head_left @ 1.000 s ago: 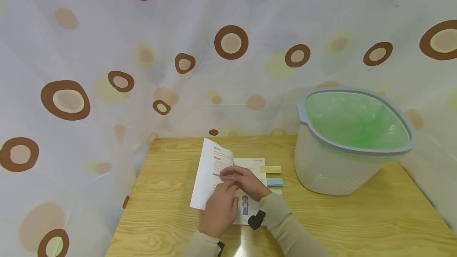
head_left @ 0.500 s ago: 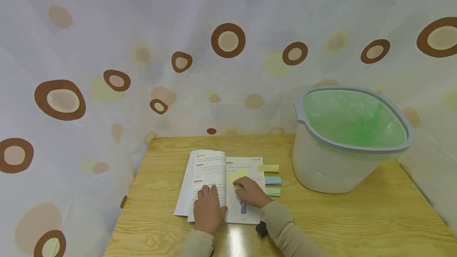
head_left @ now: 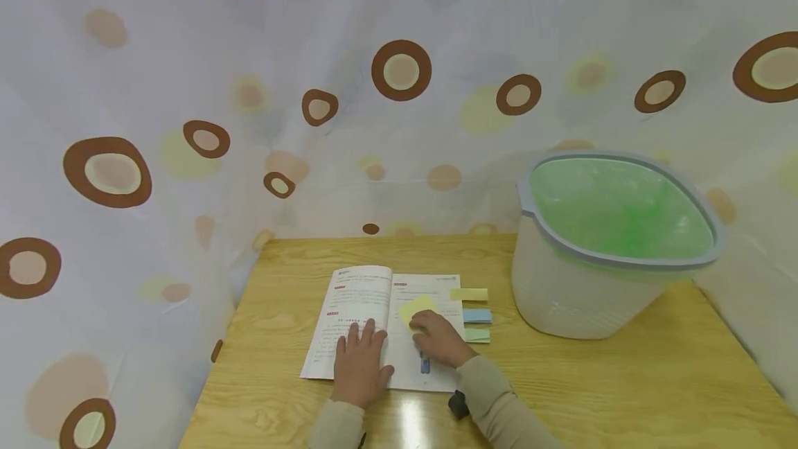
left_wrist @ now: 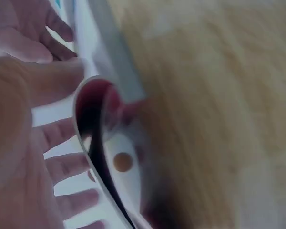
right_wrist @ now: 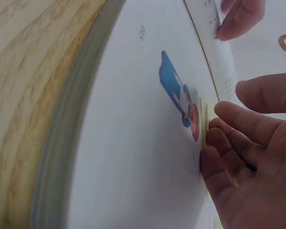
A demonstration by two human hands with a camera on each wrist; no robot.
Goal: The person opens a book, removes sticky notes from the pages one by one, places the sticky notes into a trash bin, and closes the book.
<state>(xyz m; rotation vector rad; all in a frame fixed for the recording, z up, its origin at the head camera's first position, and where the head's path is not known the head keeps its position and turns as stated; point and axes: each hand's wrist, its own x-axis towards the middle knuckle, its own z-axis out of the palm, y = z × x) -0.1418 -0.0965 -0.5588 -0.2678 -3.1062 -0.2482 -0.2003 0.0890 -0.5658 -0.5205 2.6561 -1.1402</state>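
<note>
An open book (head_left: 405, 364) lies on the table, with printed text on both pages and a small cartoon figure (right_wrist: 174, 86) on the right one. My left hand (head_left: 359, 368) rests on the left page, fingers spread and extended. On the right page is a yellow sticky note (head_left: 414, 306). My right hand (head_left: 441, 339) touches this note with slightly bent fingertips, and its thumb stands apart from them in the right wrist view. In the left wrist view, my left hand (left_wrist: 19, 124) lies beside the curved page edges, partly blurred.
Yellow (head_left: 470, 294), blue (head_left: 477, 316) and green (head_left: 476, 335) paper tabs stick out past the book's right edge. A white basket (head_left: 561, 303) with a grey rim and green liner stands to the right on the wooden table (head_left: 268, 338). Behind hangs a spotted curtain (head_left: 349, 179).
The raised left pages have come down flat to the left. My left hand has shifted left onto them, away from my right hand, which has moved slightly right and uncovered the sticky note.
</note>
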